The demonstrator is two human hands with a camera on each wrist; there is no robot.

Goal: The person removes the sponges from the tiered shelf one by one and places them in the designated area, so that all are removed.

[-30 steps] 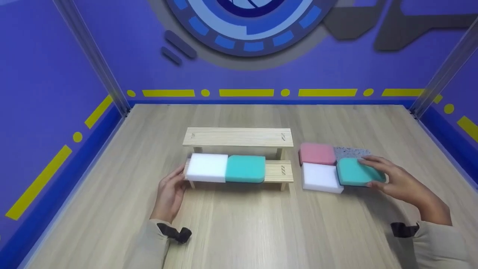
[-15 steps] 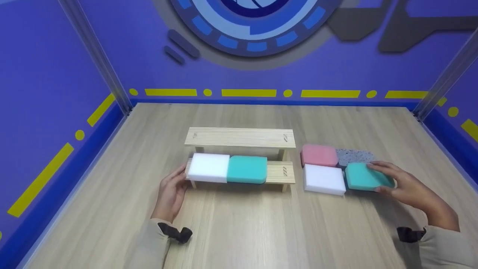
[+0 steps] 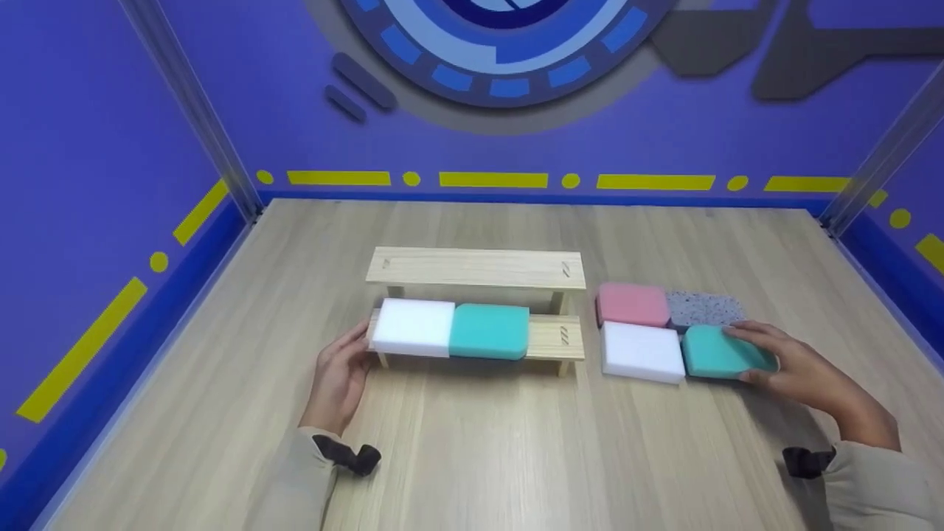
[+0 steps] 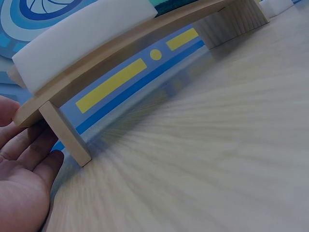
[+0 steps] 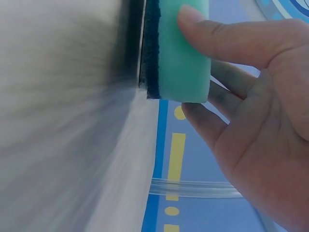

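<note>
My left hand (image 3: pixel 339 383) holds the left end of a two-step wooden rack (image 3: pixel 557 339). In the left wrist view, the thumb lies at the end of the lower board (image 4: pixel 116 58), the other fingers beside its leg. On that lower step sit a white sponge (image 3: pixel 414 327) and a green sponge (image 3: pixel 490 331), side by side. To the right, my right hand (image 3: pixel 807 380) grips a second green sponge (image 3: pixel 723 352) between thumb and fingers. Its dark scouring layer (image 5: pixel 152 53) faces the tabletop, close to it, in the right wrist view.
Beside the held sponge lies another white sponge (image 3: pixel 643 351), with a pink sponge (image 3: pixel 633 304) and a speckled grey sponge (image 3: pixel 706 308) behind. The rack's upper step (image 3: pixel 476 267) bears nothing. Blue-purple panels (image 3: pixel 516 155) wall in the wooden table (image 3: pixel 472 442).
My right hand has shifted the green sponge slightly right and nearer to me, then lowered it beside the white one; more of the speckled grey sponge now shows. The left hand stays at the rack.
</note>
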